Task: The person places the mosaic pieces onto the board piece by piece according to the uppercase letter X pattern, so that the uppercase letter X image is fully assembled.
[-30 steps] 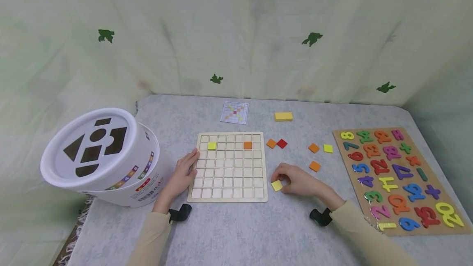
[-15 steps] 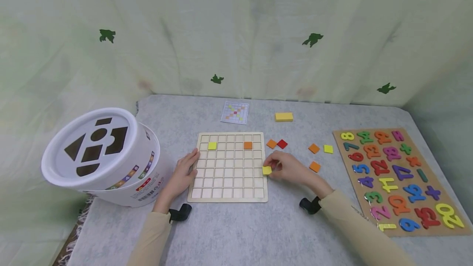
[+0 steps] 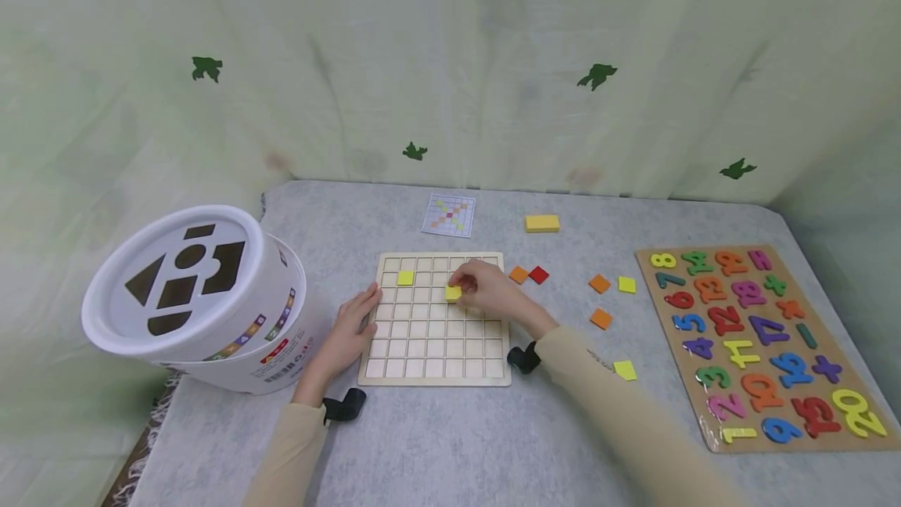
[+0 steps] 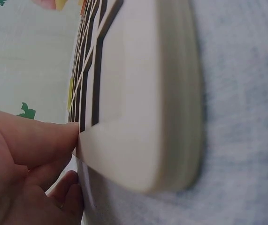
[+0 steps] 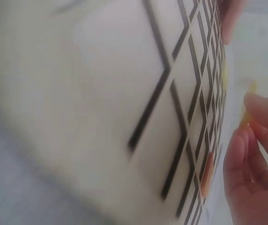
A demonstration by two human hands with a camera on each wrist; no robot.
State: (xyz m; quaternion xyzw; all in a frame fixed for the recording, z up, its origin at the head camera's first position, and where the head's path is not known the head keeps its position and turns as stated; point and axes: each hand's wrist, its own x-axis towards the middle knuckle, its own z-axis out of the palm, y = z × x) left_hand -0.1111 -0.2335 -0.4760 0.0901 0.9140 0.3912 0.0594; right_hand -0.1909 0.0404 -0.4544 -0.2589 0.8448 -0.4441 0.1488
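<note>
My right hand [image 3: 486, 288] pinches a yellow square tile [image 3: 453, 293] between thumb and fingertips, above the upper right part of the wooden grid board [image 3: 428, 373]. The right wrist view shows this yellow tile [image 5: 250, 105] tilted off the board, with an orange tile [image 5: 208, 174] lying in a cell. That orange tile is behind my hand in the head view. Another yellow tile [image 3: 406, 278] sits in a cell at the board's upper left. My left hand [image 3: 346, 335] rests along the board's left edge, and its fingers [image 4: 44, 140] touch the rim in the left wrist view.
Right of the board lie loose orange tiles [image 3: 600, 283], a red tile [image 3: 539, 275] and yellow tiles [image 3: 625, 370]. Behind it are a pattern card [image 3: 448, 215] and a yellow block [image 3: 542, 224]. A white bucket [image 3: 281, 362] stands left, a number puzzle [image 3: 763, 343] right.
My right hand has carried the yellow tile from the table, leftward and away from me, over the board. A yellow tile by the forearm has come into view. My left hand stays put.
</note>
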